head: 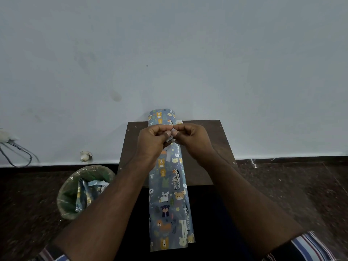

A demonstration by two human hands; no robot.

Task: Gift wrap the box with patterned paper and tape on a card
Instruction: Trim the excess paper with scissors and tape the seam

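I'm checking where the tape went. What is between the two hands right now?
In the head view, a small pale strip, likely tape, is pinched between the left hand and right hand, above the patterned paper.

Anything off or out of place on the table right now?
Yes: the patterned paper overhangs the small table at both ends, its near end hanging past the front edge. Both hands pinch a small white piece above it.
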